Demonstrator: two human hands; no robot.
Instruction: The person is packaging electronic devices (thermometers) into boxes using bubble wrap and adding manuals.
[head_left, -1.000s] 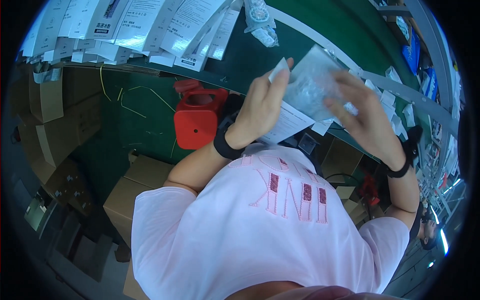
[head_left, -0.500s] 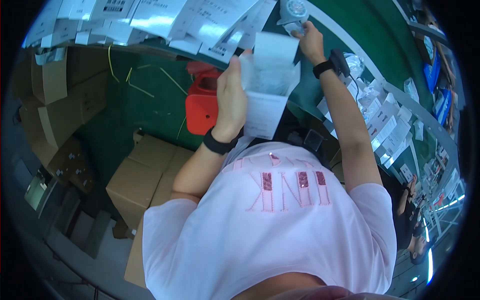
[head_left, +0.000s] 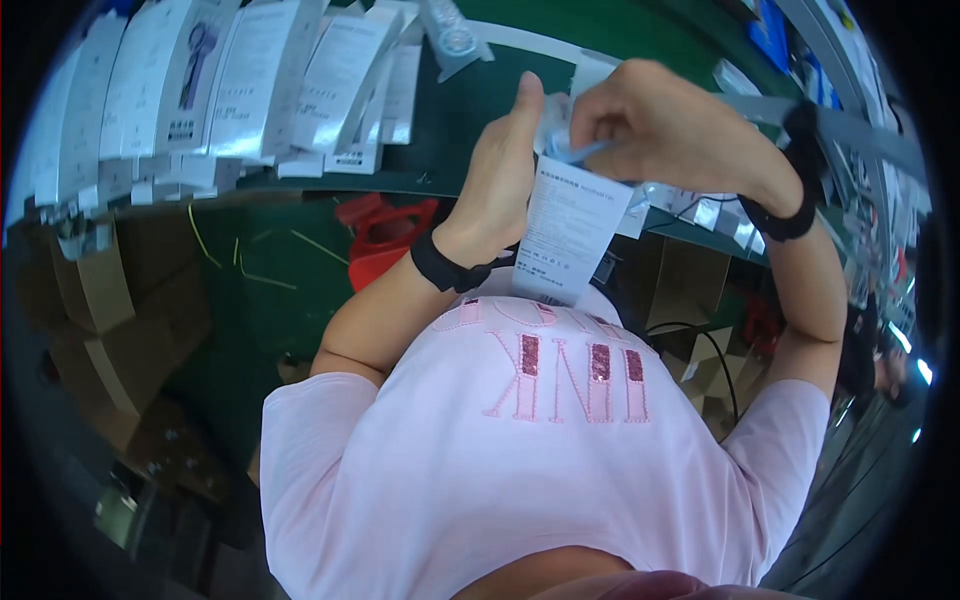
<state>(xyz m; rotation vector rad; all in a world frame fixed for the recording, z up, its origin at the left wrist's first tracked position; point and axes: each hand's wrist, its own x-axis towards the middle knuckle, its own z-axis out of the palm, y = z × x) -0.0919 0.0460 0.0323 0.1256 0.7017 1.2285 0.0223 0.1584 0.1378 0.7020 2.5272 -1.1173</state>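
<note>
An upright white carton with fine print on its side is held in front of my shirt. My left hand is closed around its left side, thumb pointing up. Over the carton's top, my right hand has its fingers curled down. Between those fingers and the carton's mouth shows something pale blue and clear, mostly hidden, so its kind cannot be told. Beyond my left hand, a pale round-headed item in clear plastic lies on the green tabletop.
Several white printed cartons stand in a row at the table's left. Below the table edge is a red stool. Brown cardboard boxes are at the left. A black cable hangs at the right, near more brown cardboard.
My right hand has come back from the far tabletop to the carton's mouth. The carton's raised white flap no longer shows upright. The whole view has swung to the right.
</note>
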